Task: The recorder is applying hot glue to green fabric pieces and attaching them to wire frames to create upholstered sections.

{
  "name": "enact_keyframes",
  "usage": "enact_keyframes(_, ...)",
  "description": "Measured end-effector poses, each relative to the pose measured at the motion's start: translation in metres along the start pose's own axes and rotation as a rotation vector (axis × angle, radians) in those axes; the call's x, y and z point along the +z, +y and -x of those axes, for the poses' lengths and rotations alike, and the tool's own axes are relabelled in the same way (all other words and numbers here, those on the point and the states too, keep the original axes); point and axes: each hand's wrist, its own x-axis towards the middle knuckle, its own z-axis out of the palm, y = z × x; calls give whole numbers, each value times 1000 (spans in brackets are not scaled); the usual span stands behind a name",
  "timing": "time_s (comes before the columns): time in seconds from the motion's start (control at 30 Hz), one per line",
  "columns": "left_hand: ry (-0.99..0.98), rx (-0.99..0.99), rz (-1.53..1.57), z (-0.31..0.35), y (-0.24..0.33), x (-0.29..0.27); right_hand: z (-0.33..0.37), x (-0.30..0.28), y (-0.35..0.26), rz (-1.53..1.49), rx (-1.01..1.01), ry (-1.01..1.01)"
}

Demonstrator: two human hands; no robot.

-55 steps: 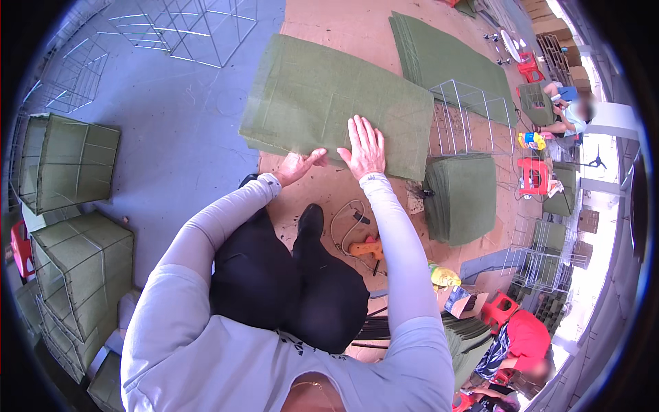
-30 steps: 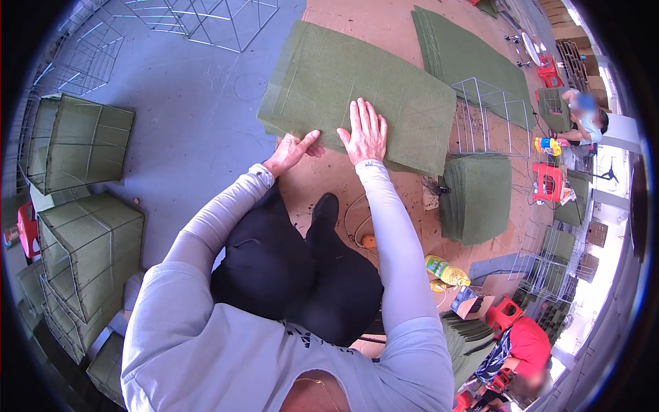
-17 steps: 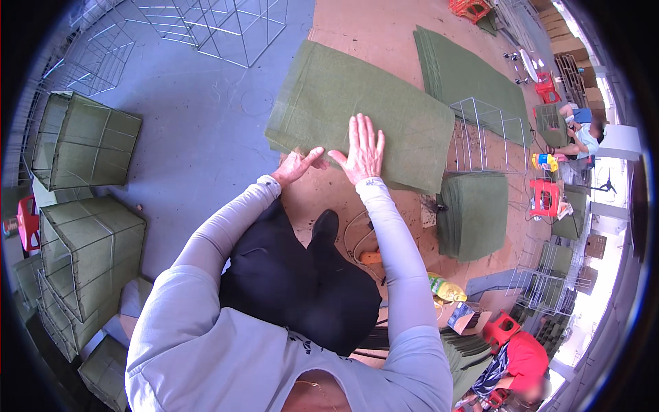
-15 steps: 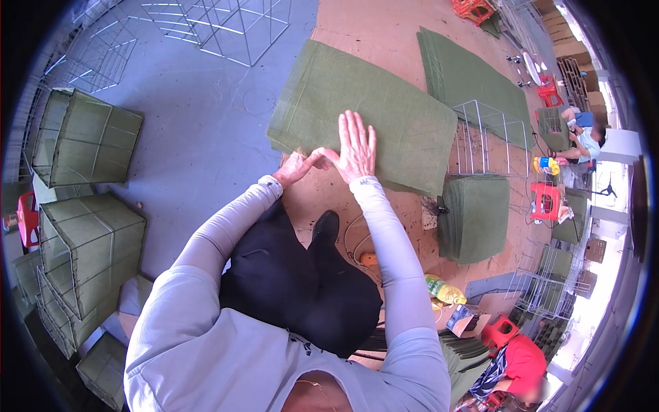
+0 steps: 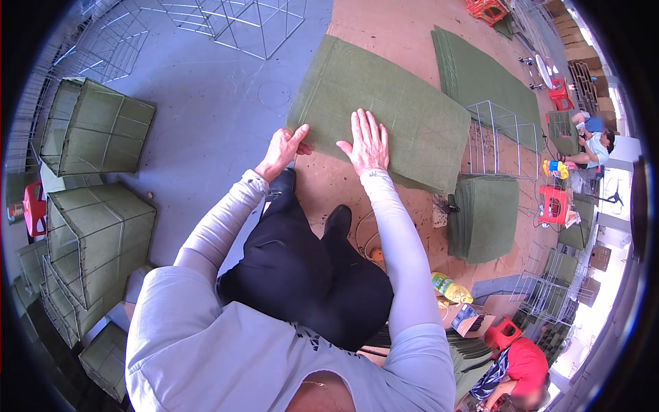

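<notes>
A stack of green woven mesh sheets lies flat in front of me on brown board. My left hand pinches the near left edge of the sheets between thumb and fingers. Flat on top of the stack, close to its near edge, rests my right hand with the fingers stretched out and the thumb apart. My palm hides a small part of the top sheet.
Green-covered wire cages stand at left; bare wire frames lie at the far left. A wire frame, folded green sheets and a yellow bottle are at right. Two people work there, one in red.
My left hand has moved apart from the right thumb, up and forward onto the sheets' left edge. The right hand stays flat on the stack. The whole view has shifted slightly.
</notes>
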Motion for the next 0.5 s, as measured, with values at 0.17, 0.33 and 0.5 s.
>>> enact_keyframes(0.17,-54,184,-298,-7,-7,-18,-4,3,-1,18,-16,45)
enact_keyframes(0.33,-77,179,-420,-13,-1,-18,-7,2,3,41,-13,54)
enact_keyframes(0.5,-74,116,-481,-14,-9,-21,-6,2,-1,23,-13,43)
